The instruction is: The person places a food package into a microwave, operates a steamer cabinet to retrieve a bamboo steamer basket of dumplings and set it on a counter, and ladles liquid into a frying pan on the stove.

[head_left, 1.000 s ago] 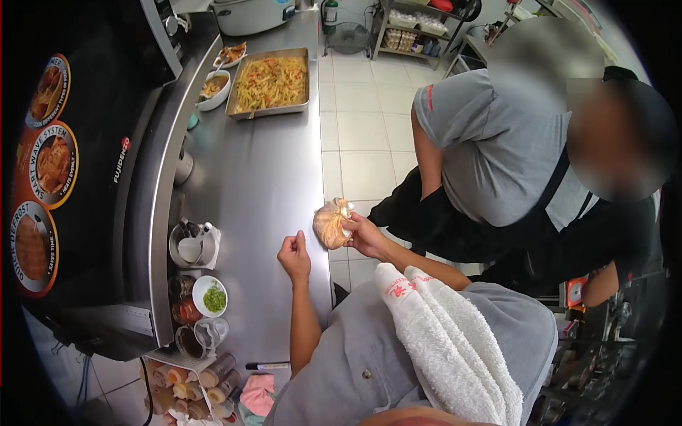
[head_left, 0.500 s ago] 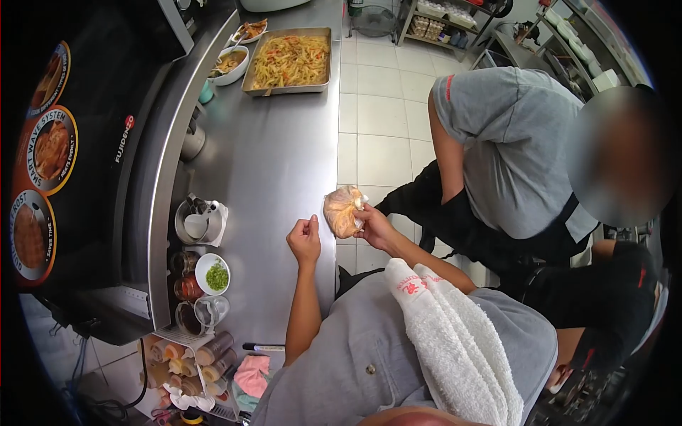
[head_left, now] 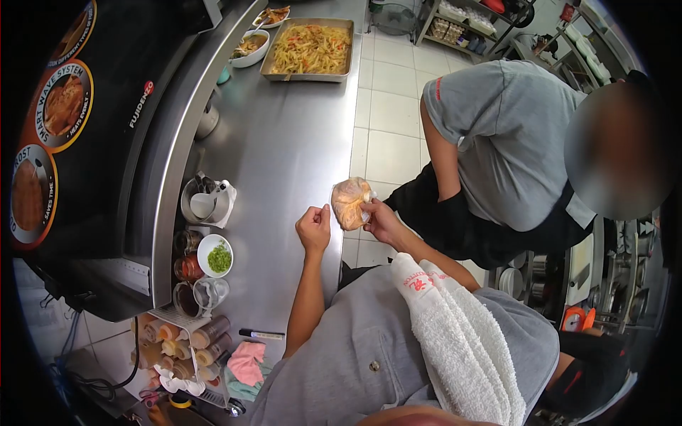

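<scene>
A clear plastic bag of orange-brown food [head_left: 349, 204] is gripped at its gathered neck by my right hand [head_left: 383, 221], just past the counter's edge. My left hand [head_left: 313, 228] is curled into a fist over the steel counter [head_left: 284, 149], its thumb pointing toward the bag but apart from it. Whatever the left fist may contain is hidden. At the counter's far end lies a metal tray of noodles [head_left: 309, 75], with a white bowl of food [head_left: 250, 57] beside it.
Left of my hands stand a bowl of chopped greens [head_left: 219, 260], a metal container with scoops [head_left: 204, 201] and several sauce bottles [head_left: 206, 334]. A marker [head_left: 261, 334] and a pink cloth [head_left: 246, 359] lie nearby. A co-worker in grey [head_left: 508, 142] stands close on the right.
The view has shifted, moving the counter slightly right and up. My right hand still grips the bag. Another person at lower right has moved away, revealing pots and an orange scale.
</scene>
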`<action>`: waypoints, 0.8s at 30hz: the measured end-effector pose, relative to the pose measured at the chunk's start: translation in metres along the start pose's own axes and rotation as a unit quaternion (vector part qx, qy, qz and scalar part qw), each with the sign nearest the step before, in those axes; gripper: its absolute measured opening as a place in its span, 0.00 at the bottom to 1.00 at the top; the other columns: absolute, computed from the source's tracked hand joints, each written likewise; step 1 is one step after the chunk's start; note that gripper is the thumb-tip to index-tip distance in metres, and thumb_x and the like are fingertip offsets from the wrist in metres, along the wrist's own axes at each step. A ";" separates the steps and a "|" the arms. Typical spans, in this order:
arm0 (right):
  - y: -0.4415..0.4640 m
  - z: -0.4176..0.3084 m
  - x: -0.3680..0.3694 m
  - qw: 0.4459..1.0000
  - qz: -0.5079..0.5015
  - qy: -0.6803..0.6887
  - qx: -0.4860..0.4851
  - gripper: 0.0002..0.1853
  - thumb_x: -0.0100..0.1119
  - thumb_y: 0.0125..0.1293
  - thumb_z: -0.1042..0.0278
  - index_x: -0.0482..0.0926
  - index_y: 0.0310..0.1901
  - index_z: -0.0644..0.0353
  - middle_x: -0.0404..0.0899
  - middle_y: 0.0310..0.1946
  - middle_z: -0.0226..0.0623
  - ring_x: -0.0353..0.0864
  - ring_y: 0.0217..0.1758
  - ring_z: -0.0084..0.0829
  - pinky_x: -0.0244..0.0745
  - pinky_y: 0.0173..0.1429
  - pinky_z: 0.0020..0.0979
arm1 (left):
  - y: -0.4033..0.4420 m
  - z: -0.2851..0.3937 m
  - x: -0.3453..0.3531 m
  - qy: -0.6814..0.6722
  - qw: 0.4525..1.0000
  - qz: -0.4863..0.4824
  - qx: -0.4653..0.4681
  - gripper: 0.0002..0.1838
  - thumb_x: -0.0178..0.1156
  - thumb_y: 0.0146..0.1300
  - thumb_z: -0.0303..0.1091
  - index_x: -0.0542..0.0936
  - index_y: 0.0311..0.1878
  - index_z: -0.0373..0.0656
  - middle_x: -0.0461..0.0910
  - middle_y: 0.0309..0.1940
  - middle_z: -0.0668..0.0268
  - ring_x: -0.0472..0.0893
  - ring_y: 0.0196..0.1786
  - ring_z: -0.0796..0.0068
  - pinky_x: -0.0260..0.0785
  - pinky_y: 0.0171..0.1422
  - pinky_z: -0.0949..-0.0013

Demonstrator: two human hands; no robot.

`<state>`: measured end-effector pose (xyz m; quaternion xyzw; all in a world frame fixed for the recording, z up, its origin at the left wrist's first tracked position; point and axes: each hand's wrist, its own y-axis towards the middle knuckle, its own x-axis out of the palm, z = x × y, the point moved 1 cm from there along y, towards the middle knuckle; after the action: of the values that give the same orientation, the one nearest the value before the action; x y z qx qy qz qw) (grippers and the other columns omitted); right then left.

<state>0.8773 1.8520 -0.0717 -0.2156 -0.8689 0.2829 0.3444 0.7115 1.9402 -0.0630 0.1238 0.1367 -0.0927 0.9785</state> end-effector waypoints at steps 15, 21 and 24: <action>-0.001 0.003 0.002 1.000 0.017 -0.006 0.010 0.15 0.55 0.63 0.66 0.68 0.52 0.47 0.70 0.32 0.21 0.68 0.29 0.19 0.58 0.27 0.24 | 0.001 0.000 0.003 0.023 0.999 0.013 0.024 0.17 0.65 0.61 0.33 0.73 0.21 0.35 0.65 0.10 0.67 0.60 0.16 0.80 0.55 0.21 0.69; 0.000 0.004 -0.002 1.000 0.012 -0.007 0.017 0.15 0.56 0.63 0.66 0.68 0.52 0.47 0.70 0.33 0.21 0.68 0.30 0.19 0.59 0.27 0.25 | 0.001 -0.001 0.004 0.041 0.999 0.010 0.034 0.17 0.65 0.61 0.33 0.73 0.20 0.37 0.68 0.10 0.64 0.64 0.13 0.74 0.57 0.21 0.67; -0.004 0.003 0.001 0.999 0.024 -0.008 0.024 0.16 0.56 0.64 0.66 0.68 0.53 0.48 0.71 0.34 0.22 0.69 0.30 0.20 0.61 0.28 0.26 | 0.001 0.000 0.004 0.033 0.999 0.012 0.032 0.18 0.65 0.61 0.33 0.73 0.19 0.36 0.68 0.10 0.64 0.64 0.13 0.74 0.57 0.21 0.67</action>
<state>0.8739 1.8486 -0.0706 -0.2262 -0.8593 0.3134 0.3351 0.7158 1.9404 -0.0636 0.1593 0.1645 -0.0810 0.9700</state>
